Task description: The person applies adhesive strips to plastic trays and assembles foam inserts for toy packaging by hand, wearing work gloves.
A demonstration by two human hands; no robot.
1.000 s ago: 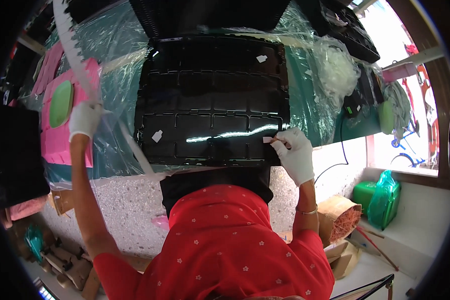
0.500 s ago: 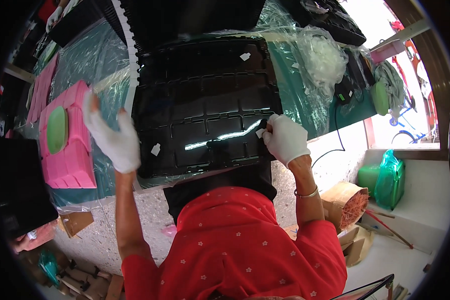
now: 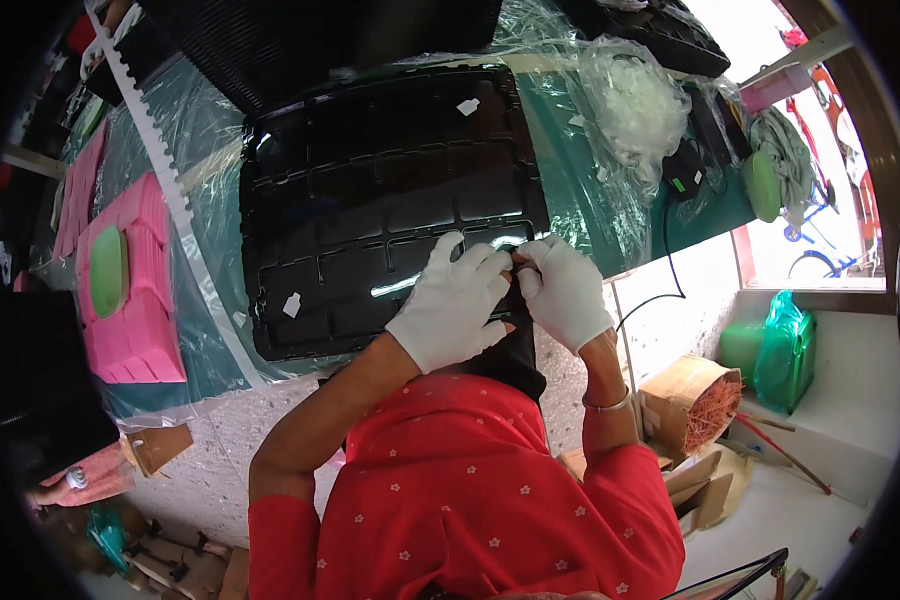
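Note:
A glossy black plastic tray (image 3: 370, 170) with moulded ridges lies in front of me, bearing small white tags (image 3: 291, 305) near its left and far right. My left hand (image 3: 455, 305), in a white glove with bare fingertips, rests palm down over the tray's near right part, fingers apart. Beside it my right hand (image 3: 565, 295), gloved alike, pinches with thumb and forefinger at the tray's right edge. What lies in that pinch is hidden. The two hands' fingertips almost meet there.
A long white toothed strip (image 3: 165, 155) runs along the tray's left. Pink stacked pieces (image 3: 150, 320) with a green oval dish (image 3: 109, 270) lie farther left. More black trays (image 3: 340, 35) stand behind. Crumpled clear plastic (image 3: 635, 110) and a cabled black device (image 3: 684, 170) are at right.
My left hand has come from the tray's left side across to its near right, next to my right hand. The white toothed strip has swung left, away from the tray's edge.

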